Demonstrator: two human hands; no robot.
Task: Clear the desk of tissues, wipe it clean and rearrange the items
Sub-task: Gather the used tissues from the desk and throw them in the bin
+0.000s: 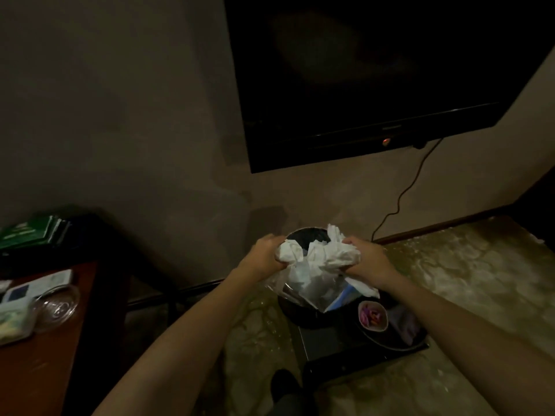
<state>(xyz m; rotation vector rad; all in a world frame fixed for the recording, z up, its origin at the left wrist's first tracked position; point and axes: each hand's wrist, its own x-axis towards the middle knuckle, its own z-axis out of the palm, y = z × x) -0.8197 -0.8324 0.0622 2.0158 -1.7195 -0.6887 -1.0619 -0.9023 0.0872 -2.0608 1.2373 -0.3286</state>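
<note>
Brown desk (39, 370) fills the near left, with a clear glass bowl (57, 304) on it beside some packets. On the floor to the right lies a black tray (330, 346) bearing a small bowl (372, 315) of pink scraps. Just beyond stands a black bin (300, 318) lined with a clear plastic bag (318, 295). Over its mouth, the left hand (265, 255) and right hand (368, 259) each clench a wad of crumpled white tissues (318, 259), fingers curled tightly round the paper. On the far wall hangs a dark television (360, 70), its cable (402, 193) trailing down.
</note>
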